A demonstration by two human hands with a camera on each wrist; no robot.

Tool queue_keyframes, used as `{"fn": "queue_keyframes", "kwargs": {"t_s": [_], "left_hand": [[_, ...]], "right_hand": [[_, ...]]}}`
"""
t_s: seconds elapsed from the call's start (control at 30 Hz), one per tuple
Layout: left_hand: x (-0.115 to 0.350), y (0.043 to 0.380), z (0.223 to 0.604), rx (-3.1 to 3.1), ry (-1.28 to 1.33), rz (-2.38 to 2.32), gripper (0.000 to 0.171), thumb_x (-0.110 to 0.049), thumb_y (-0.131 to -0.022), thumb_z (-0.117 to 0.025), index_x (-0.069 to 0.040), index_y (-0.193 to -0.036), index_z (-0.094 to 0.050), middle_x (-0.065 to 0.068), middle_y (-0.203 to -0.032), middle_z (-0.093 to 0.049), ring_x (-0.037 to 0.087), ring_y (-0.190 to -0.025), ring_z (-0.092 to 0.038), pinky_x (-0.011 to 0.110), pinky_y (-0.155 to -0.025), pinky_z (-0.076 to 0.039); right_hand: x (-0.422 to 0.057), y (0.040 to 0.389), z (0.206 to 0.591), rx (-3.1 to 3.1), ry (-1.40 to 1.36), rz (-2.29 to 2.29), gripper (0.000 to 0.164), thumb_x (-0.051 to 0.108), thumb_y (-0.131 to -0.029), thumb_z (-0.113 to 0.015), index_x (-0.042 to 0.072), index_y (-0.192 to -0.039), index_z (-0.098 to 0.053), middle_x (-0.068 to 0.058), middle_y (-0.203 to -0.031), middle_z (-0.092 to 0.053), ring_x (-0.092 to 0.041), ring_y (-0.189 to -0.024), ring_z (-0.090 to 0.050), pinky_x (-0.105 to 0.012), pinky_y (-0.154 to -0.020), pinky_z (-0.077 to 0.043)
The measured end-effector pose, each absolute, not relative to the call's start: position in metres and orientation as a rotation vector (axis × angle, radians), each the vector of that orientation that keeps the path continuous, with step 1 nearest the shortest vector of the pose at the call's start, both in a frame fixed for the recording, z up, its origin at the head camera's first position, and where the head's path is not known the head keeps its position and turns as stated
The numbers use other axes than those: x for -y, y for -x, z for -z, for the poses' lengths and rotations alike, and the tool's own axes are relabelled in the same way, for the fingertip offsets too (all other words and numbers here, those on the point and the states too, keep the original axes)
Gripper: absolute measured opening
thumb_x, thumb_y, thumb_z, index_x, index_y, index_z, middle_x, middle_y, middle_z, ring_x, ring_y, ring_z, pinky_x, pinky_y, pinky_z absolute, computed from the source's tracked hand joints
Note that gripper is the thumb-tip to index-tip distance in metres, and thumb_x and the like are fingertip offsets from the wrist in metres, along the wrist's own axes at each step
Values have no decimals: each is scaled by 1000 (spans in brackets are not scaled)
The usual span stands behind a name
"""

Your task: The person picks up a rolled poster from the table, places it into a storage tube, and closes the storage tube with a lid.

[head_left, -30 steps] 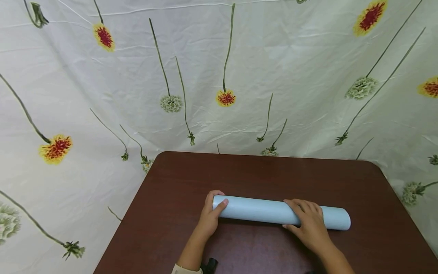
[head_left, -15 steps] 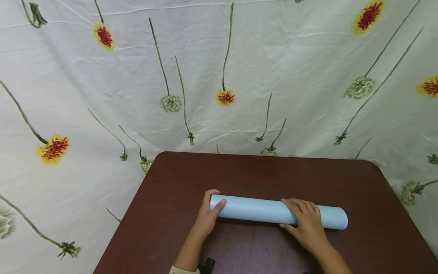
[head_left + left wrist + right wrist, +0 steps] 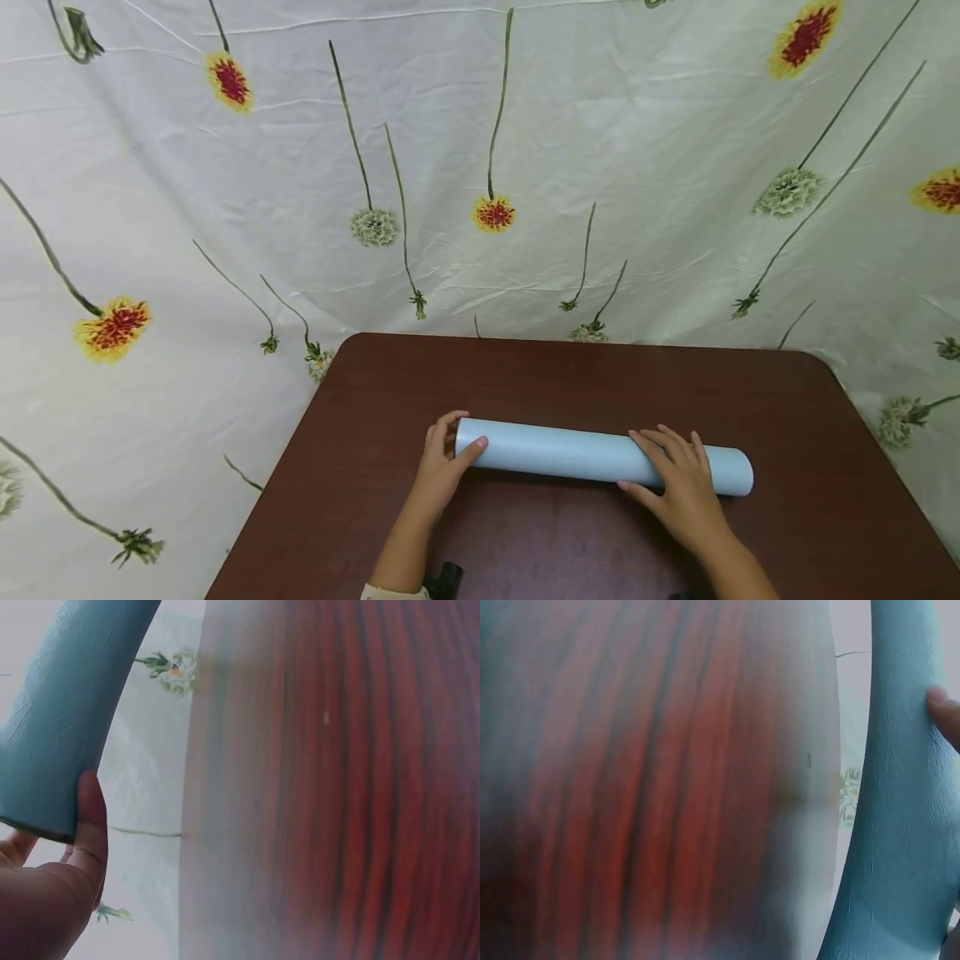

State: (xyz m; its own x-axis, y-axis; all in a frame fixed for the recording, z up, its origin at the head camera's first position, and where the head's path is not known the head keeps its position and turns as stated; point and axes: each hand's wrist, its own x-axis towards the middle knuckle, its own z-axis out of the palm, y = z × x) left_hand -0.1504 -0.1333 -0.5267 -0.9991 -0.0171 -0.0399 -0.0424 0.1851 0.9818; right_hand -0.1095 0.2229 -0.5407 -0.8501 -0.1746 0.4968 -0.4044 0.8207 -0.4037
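Note:
A long light-blue roll with a faintly creased surface lies crosswise above or on the dark brown table; whether it touches the wood cannot be told. My left hand grips its left end, thumb on the near side and fingers at the far side and end. Towards the other end, my right hand straddles the roll with fingers spread over the top and thumb on the near side. In the left wrist view the thumb presses along the edge of the roll. The right wrist view catches one fingertip on it.
Behind the table hangs a pale cloth printed with flowers, which also runs down the left side. A small black device sits at the left wrist by a light cuff. The table has rounded far corners.
The roll and both hands have shifted slightly left, and the roll lies a little farther from the person. The right hand's fingers are more spread and sit closer to the roll's right end.

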Motion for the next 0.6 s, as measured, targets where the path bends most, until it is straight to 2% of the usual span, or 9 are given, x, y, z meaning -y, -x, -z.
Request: {"fn": "queue_keyframes", "kwargs": {"t_s": [0.23, 0.37, 0.47, 0.6], "left_hand": [[144, 151, 526, -2379, 103, -2002, 65, -29, -85, -82, -20, -144, -54, 10, -134, -44, 28, -122, -57, 26, -90, -51], [149, 152, 528, -2385, 127, -2011, 70, -27, -85, -83, -18, -147, -51, 10, -136, -46, 29, -128, -55, 26, -91, -52], [152, 153, 529, -2397, 153, -2009, 73, -28, -85, -83, -16, -148, -49, 10, -140, -49, 29, -131, -54, 30, -95, -52], [157, 154, 530, -2400, 194, -1995, 77, -34, -84, -83, -16, -150, -47, 10, -148, -50, 32, -136, -52, 43, -106, -49]], "right_hand": [[-231, 108, 541, 2552, -348, -740, 74, 30, -73, -89, 12, -138, -60, -14, -133, -60, -45, -133, -45, -74, -113, -16], [-236, 108, 540, 2569, -303, -751, 72, 31, -79, -85, 10, -141, -57, -15, -135, -58, -48, -134, -44, -75, -113, -15], [-240, 108, 539, 2593, -261, -761, 71, 32, -83, -83, 8, -143, -54, -17, -138, -56, -52, -136, -41, -76, -113, -14], [-246, 107, 537, 2637, -178, -771, 70, 35, -87, -79, 8, -145, -52, -22, -141, -52, -53, -139, -36, -76, -115, -10]]}}
